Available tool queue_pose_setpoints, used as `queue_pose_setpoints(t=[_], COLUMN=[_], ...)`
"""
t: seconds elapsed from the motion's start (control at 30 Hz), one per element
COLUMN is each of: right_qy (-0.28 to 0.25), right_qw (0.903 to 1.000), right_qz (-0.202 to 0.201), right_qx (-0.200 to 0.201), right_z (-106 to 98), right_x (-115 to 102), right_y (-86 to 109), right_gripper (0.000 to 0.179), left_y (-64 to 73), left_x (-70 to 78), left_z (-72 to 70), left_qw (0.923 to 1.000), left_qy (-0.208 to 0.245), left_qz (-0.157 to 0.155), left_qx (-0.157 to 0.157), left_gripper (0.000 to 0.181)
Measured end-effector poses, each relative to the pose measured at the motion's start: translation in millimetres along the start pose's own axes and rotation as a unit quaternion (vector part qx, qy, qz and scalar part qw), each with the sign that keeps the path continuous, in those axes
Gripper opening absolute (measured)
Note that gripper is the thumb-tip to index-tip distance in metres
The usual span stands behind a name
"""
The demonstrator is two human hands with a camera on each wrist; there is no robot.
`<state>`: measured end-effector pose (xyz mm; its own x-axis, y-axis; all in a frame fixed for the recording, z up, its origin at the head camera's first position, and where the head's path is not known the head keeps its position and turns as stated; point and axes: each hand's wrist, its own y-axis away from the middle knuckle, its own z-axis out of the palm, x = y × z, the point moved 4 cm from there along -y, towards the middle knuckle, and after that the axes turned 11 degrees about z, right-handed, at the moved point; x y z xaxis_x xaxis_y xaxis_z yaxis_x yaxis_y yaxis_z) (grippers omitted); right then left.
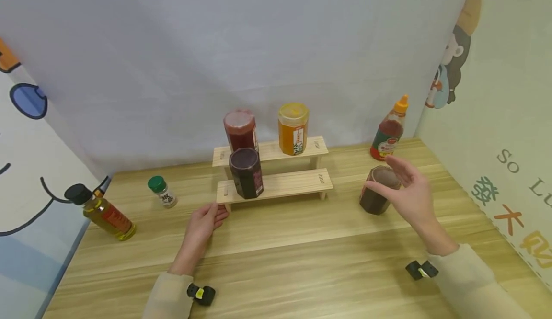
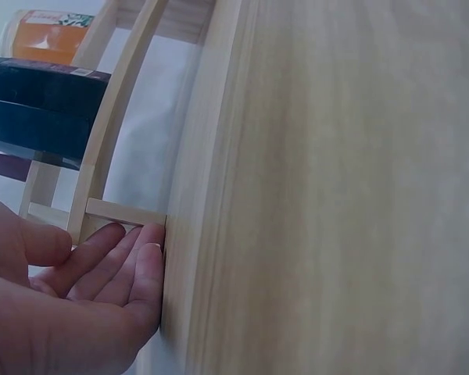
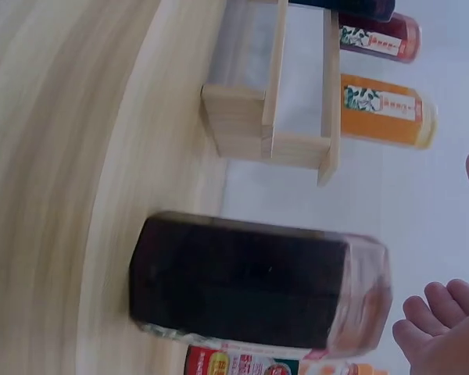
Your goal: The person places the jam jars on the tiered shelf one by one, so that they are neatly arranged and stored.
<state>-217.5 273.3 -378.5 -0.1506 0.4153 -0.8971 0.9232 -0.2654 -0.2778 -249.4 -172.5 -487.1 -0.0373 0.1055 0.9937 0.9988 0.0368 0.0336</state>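
A two-tier wooden rack [image 1: 284, 183] stands against the back wall. My left hand [image 1: 202, 223] is at the left end of its lower step, fingertips against the short leg [image 2: 125, 212], thumb by the plank end. On that step sits a dark purple jar [image 1: 247, 175]; behind it on the upper step are a red jar [image 1: 239, 130] and an orange jar [image 1: 293, 130]. Right of the rack, another dark jar [image 3: 242, 285] stands upright on the table. Close above its lid is my right hand [image 1: 409, 194], thumb and fingers spread apart, with a gap visible in the right wrist view.
Behind the right-hand jar stands a red sauce bottle [image 1: 389, 130] with an orange nozzle. At the left are a green-capped shaker [image 1: 163, 192] and a dark-capped oil bottle [image 1: 105, 216]. White fabric [image 1: 258, 36] hangs behind the wooden table [image 1: 293, 271]; printed panels flank both sides.
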Motion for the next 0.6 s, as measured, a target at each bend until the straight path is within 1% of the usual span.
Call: queue_pose_setpoints(t=[0.07,0.27,0.47,0.6], right_qy=[0.008,0.016,0.023,0.036], right_qw=[1.0,0.9994,0.9984,0.9964], right_qz=[0.003,0.03,0.048,0.061], right_qx=[0.003,0.002,-0.019,-0.048], right_z=[-4.0,-11.5,-12.3,-11.7], right_x=[2.7,12.0,27.7,42.6], right_y=[-0.8,-0.9,-0.4,0.7], right_gripper=[0.066,0.072,0.085,0.091], left_y=[0.2,-0.5,-1.2,-0.6], left_x=[-0.1,0.4,0.1,-0.4], left_z=[-0.6,-0.6,-0.5,-0.9], left_qw=[1.0,1.0,1.0,1.0], left_qy=[-0.004,-0.008,-0.005,-0.007], left_qz=[0.001,0.004,0.003,0.002], left_qx=[0.001,-0.001,-0.001,-0.001], left_gripper=[0.044,0.044,0.045,0.045])
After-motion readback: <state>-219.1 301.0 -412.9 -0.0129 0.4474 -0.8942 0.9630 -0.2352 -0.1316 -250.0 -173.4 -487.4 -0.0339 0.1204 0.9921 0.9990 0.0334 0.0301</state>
